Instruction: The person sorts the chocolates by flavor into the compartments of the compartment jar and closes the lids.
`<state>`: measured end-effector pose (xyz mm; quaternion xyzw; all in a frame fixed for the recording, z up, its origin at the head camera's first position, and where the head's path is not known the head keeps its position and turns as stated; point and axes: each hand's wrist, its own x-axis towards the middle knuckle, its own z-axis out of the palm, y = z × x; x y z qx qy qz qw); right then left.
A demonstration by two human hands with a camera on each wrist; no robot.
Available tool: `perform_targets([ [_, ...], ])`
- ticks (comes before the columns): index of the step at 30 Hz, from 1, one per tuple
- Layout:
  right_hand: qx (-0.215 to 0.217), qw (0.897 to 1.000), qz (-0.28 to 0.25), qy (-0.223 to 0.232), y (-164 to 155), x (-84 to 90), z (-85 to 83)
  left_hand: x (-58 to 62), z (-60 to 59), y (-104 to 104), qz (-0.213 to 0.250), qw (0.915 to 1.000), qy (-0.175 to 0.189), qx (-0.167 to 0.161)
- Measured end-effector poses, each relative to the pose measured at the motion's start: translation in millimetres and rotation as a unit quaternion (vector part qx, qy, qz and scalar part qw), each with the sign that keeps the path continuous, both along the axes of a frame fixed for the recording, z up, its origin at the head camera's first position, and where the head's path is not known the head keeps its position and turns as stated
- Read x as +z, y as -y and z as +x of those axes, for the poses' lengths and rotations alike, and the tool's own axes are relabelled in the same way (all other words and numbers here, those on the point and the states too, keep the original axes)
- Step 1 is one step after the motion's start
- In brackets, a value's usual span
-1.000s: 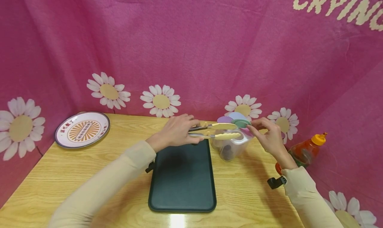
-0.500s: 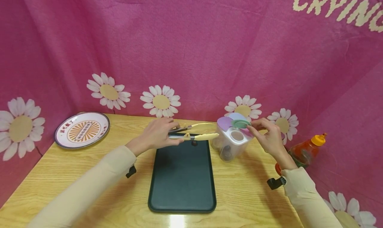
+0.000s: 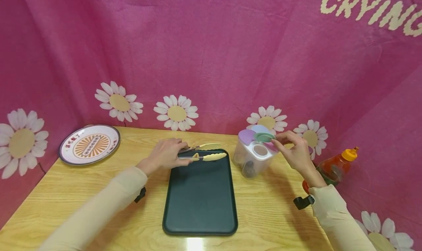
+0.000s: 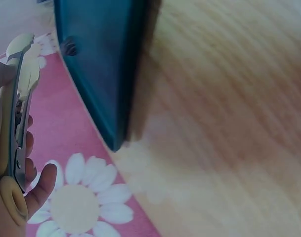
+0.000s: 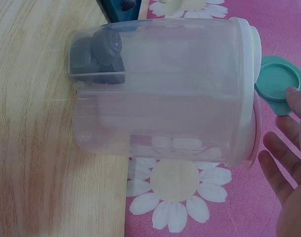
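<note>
My left hand (image 3: 165, 154) grips a pair of tongs (image 3: 206, 152) with pale yellow tips. The tips stand slightly apart with nothing between them, over the far edge of a dark green tray (image 3: 200, 199). In the left wrist view the tongs (image 4: 19, 94) lie along my palm, and a small dark piece (image 4: 68, 47) sits on the tray (image 4: 98, 74). My right hand (image 3: 293, 148) touches the raised green lid flap (image 3: 265, 137) of a clear container (image 3: 254, 159). Dark round pieces (image 5: 96, 54) lie inside the container (image 5: 165, 98). My fingers (image 5: 288, 163) are fairly straight beside the flap (image 5: 281, 84).
A patterned round plate (image 3: 89, 144) lies at the table's far left. An orange-capped sauce bottle (image 3: 333, 167) stands right of my right wrist. The container has other lid flaps, purple (image 3: 246, 135) and pale blue. Pink daisy cloth walls in the wooden table (image 3: 82, 192).
My left hand has drawn the tongs leftwards from above the container's opening to the tray's far edge. The right hand has stayed at the green flap.
</note>
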<state>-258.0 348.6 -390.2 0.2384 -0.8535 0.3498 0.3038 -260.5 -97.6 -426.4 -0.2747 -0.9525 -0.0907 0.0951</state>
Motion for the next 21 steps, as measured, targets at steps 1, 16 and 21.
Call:
perform_targets([
  [1, -0.001, 1.000, -0.001, 0.001, 0, 0.0, 0.3, -2.9, -0.1, 0, 0.000, 1.0000, 0.001, 0.000],
  [16, -0.007, 1.000, 0.005, 0.017, -3, -2.0, 1.0, -26.4, 2.5, 8, -0.002, 0.9995, 0.026, 0.016],
  [21, -0.008, 1.000, 0.005, 0.017, -3, -1.6, 1.4, -28.8, 1.7, 8, -0.007, 0.9993, 0.032, 0.018],
])
